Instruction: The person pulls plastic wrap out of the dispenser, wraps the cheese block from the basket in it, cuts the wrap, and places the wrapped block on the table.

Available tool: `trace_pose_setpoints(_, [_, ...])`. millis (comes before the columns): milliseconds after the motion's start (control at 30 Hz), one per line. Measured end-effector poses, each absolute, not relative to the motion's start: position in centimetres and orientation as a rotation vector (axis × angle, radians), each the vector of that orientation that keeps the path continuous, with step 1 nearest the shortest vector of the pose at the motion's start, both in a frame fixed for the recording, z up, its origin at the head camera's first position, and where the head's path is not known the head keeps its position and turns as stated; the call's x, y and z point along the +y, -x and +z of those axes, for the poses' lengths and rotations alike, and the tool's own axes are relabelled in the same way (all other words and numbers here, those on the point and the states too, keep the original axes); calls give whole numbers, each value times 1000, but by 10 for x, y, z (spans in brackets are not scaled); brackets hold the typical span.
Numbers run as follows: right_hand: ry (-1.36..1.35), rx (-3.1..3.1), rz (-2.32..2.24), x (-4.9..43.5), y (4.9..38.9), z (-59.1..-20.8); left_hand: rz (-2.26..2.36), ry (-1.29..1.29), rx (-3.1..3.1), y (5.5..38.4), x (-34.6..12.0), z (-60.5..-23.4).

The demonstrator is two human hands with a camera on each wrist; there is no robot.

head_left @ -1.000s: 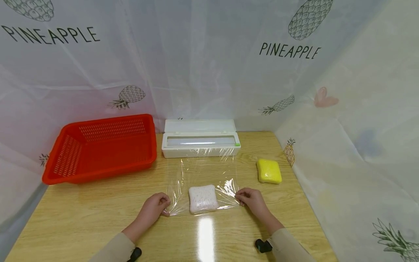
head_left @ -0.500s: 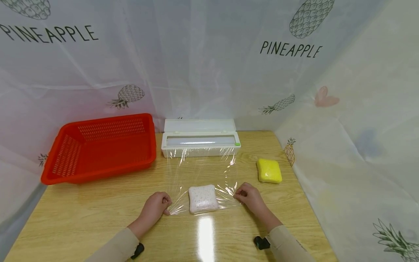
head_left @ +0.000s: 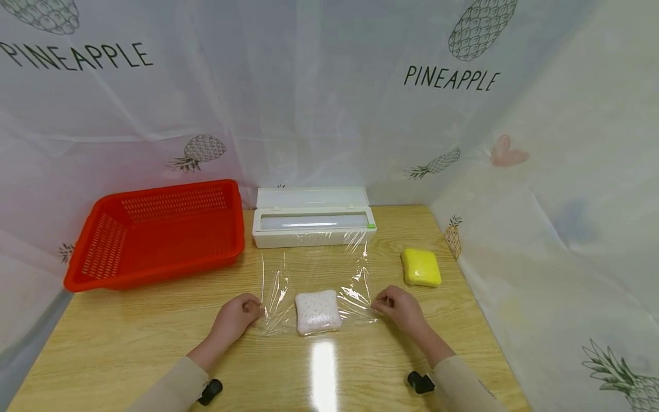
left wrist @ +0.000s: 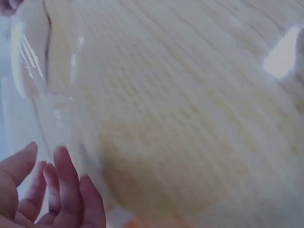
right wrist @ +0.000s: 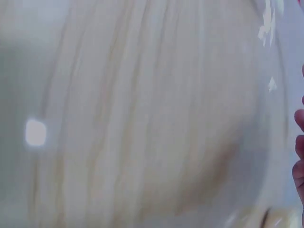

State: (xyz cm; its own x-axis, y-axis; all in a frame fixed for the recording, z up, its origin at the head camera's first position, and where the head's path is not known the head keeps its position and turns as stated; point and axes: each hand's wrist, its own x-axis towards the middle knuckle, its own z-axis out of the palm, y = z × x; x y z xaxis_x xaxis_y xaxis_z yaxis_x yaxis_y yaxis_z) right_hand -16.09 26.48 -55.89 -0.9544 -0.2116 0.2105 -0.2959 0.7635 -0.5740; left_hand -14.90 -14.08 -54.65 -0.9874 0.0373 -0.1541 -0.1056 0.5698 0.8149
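Clear cling film (head_left: 355,292) stretches forward from a white dispenser box (head_left: 314,236) and drapes over a white, speckled square block (head_left: 318,312) with rounded corners. Just off the film's left edge is my left hand (head_left: 234,317); in the left wrist view, that hand's thumb and fingers (left wrist: 66,190) stand apart with nothing between them. My right hand (head_left: 401,309) is at the film's right edge, its fingers loosely bent and no film seen pinched. Only a few of its fingertips (right wrist: 299,147) show at the border of the right wrist view.
A red plastic basket (head_left: 159,240) stands at the back left of the wooden table (head_left: 154,337). A yellow, rounded square block (head_left: 421,267), shiny on top, lies at the right. The dispenser's lid (head_left: 312,197) is raised against the printed curtain (head_left: 319,114).
Both hands have let go of the film's front corners and drawn slightly outward. The film's front edge has gone slacker. The white block has stayed in place.
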Motion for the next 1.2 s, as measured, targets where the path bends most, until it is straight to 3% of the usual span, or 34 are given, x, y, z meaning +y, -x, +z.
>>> trace_pose_setpoints(467, [-1323, -2360, 807, 183, 150, -543, 1086, -767, 2881, 120, -69, -538])
trace_pose_setpoints(833, [-1545, -2443, 581, 162, 158, -550, 490, -1168, 3035, 128, -49, -555])
trace_pose_setpoints(1200, [-1576, -2478, 535, 159, 171, -565, 325, -1195, 3067, 135, -46, -561])
